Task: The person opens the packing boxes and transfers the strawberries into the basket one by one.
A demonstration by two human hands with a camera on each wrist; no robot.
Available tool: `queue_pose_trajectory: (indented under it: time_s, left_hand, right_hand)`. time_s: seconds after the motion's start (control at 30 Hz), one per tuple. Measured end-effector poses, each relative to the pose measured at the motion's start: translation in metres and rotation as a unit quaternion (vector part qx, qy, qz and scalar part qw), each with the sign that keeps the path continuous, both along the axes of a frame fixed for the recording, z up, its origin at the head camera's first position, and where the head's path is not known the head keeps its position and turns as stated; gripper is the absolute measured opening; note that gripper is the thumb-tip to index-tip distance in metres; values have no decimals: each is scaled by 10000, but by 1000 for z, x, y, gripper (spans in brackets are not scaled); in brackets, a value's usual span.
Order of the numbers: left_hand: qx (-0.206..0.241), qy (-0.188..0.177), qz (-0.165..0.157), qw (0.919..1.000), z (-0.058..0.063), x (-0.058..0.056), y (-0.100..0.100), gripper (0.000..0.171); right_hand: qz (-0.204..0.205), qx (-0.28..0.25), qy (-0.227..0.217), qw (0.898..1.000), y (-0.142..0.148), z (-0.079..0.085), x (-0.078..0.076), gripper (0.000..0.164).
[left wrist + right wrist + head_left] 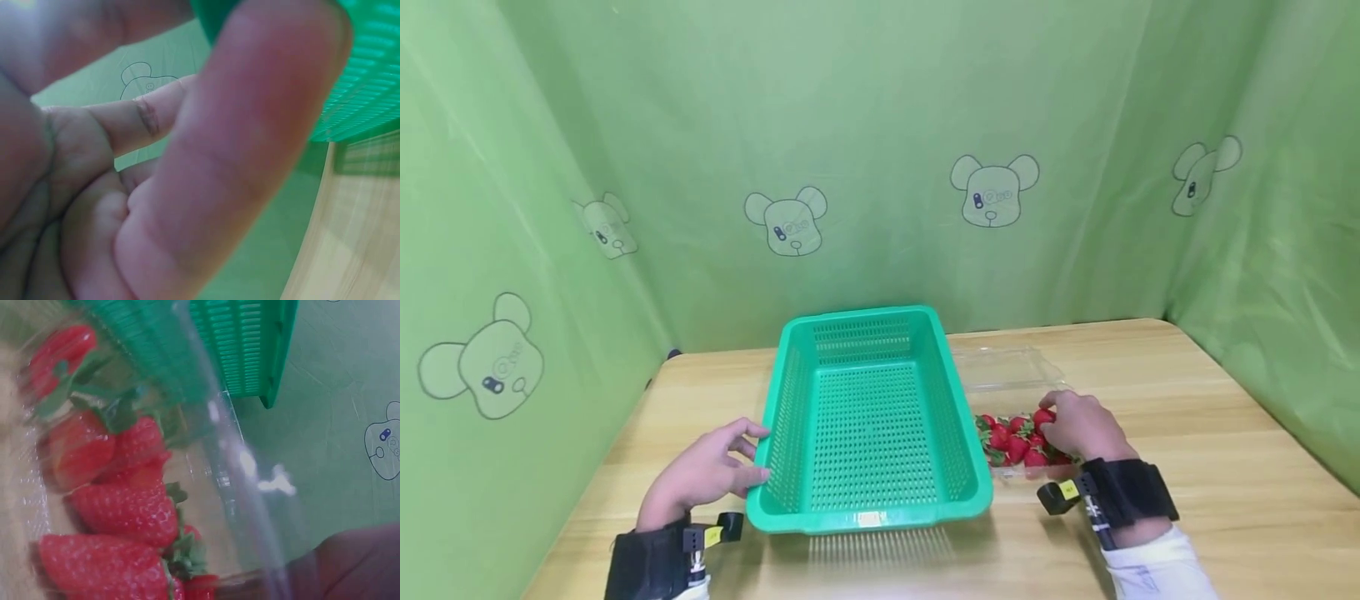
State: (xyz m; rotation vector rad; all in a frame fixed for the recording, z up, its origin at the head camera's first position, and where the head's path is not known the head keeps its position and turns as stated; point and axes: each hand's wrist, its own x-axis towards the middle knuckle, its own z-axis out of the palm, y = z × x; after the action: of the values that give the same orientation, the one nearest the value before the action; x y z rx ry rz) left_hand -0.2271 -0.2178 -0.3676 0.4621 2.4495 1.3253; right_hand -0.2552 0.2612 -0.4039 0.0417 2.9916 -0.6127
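Your hands are well apart: your left hand [711, 467] touches the left rim of the green plastic basket [955, 392] with fingers spread, and your right hand [1086, 427] has thumb and finger curled round a strawberry [1042, 418]. The basket sits on the wooden table [1217, 425], its long axis running away from you. Beside it, more strawberries [119, 512] fill a clear plastic box [1011, 472]; several point leaf-end right, tip left in the right wrist view.
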Motion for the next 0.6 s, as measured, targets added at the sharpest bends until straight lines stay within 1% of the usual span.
queue_pose_trajectory:
  time_s: [0.1, 0.23, 0.47, 0.6]
  left_hand:
    - [53, 2, -2, 10000, -4, -1, -1, 55]
    - [109, -31, 24, 9999, -4, -2, -1, 55]
    - [162, -46, 23, 9999, -4, 0, 0, 56]
    - [101, -17, 62, 9999, -4, 1, 1, 55]
  right_hand:
    - [26, 89, 37, 10000, 1, -3, -1, 40]
    - [5, 172, 120, 9998, -1, -5, -2, 41]
    - [-199, 93, 79, 9997, -2, -6, -2, 41]
    - [-220, 41, 127, 9997, -2, -7, -3, 41]
